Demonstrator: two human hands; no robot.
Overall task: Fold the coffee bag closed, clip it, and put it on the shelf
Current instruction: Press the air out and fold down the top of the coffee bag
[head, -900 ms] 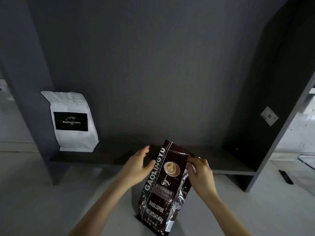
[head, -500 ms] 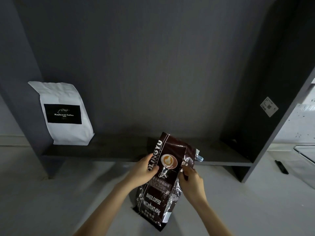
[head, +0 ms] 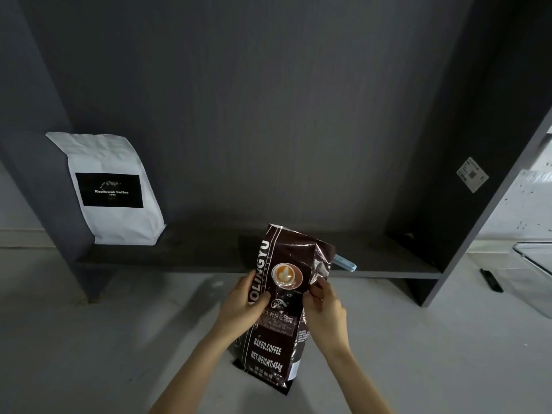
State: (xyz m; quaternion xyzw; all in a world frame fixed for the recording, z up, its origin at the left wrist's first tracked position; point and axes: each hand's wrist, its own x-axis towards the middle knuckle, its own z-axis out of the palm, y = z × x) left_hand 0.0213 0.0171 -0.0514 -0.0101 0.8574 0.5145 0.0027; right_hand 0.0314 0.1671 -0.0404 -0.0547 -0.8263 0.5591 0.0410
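Note:
A dark brown foil coffee bag [head: 280, 309] printed "BAKED.COFFEE" stands tilted on the pale counter in front of the shelf. My left hand [head: 242, 303] grips its left edge at mid height. My right hand [head: 324, 309] holds its right edge just below the crumpled top. The top looks folded back, and a light blue clip [head: 345, 263] sticks out behind its upper right corner. The dark grey shelf board [head: 209, 258] runs across just beyond the bag.
A white coffee bag [head: 115, 189] with a black label stands at the shelf's left end. The shelf's right side panel [head: 466, 180] carries a small white sticker. On the counter to the right lie a black pen-like object [head: 491, 280] and a clear container [head: 534, 261].
The bag has come more upright and my left hand has closed onto its left edge. My right hand slid lower on the right edge, and the blue clip now shows behind the top.

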